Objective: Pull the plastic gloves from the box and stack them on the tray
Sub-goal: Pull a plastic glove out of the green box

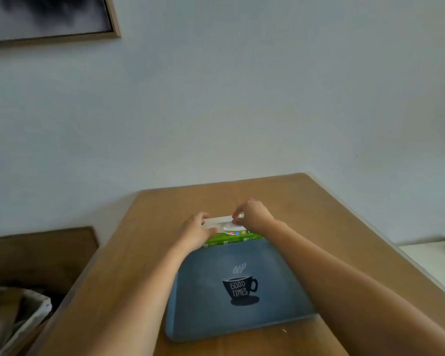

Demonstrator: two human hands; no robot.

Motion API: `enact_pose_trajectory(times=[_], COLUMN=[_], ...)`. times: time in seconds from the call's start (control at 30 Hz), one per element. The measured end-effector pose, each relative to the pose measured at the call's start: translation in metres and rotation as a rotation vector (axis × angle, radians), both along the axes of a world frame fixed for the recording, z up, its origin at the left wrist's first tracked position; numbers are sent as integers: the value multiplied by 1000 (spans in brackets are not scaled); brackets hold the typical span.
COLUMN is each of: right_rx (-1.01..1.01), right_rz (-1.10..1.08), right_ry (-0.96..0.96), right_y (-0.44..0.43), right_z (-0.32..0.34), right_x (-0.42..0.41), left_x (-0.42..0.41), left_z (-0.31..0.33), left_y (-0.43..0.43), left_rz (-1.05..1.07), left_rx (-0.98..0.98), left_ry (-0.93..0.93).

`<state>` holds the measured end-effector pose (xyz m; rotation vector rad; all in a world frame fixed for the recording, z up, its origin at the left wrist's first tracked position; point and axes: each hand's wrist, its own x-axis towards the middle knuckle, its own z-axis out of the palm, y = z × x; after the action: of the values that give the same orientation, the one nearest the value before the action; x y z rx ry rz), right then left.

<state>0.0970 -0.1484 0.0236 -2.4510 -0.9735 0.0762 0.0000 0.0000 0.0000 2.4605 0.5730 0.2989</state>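
- Gloves [228, 228] — only a pale, crumpled tuft showing in the oval opening on top of the box [233, 237]; the rest hidden inside.
- Box lying flat on the table [165, 206], green side toward the camera, right against the far edge of the tray [203, 299]; left end covered by one hand, right end by the other wrist, print too blurred to read.
- Right hand [253, 214] arched over the box top, thumb and forefinger pinching the tuft at the opening's far-right rim; contact small and smeared.
- Left hand [197, 231] gripping the box's left end, fingers curled over the far side, thumb on top beside the opening.
- Tray blue, printed with a dark cup and "GOOD TIMES"; right side crossed by the right forearm, near-left corner rounded and in plain view.
- Both forearms cut off at the bottom of the view.
- Bare wood between box and the table's far edge — also a wide strip left of the tray; far edge against the wall [242, 98].
- Basket [28, 312] lower left and framed picture [49, 19] upper left, both cut off.
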Motion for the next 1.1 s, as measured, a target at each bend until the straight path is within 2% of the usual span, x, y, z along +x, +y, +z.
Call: enact_pose_trajectory(times=[0.17, 0.37, 0.6, 0.8, 0.93, 1.1], right_rx=[-2, -64, 219, 268, 332, 351], right_rz=[-136, -86, -95, -23, -1, 111], right_ry=[-20, -121, 62, 39, 87, 49], right_y=[15, 27, 18, 6, -1, 16], right_z=[-19, -35, -24, -10, -6, 3], right_x=[-5, -4, 2, 5, 5, -6], left_x=[5, 5, 7, 9, 8, 6], left_z=[-14, -25, -27, -25, -21, -12], left_y=[4, 11, 11, 14, 12, 5], left_rz=[-47, -92, -123, -128, -141, -169], left_rx=[-16, 16, 49, 106, 102, 72], left_ry=[88, 120, 98, 169, 166, 141])
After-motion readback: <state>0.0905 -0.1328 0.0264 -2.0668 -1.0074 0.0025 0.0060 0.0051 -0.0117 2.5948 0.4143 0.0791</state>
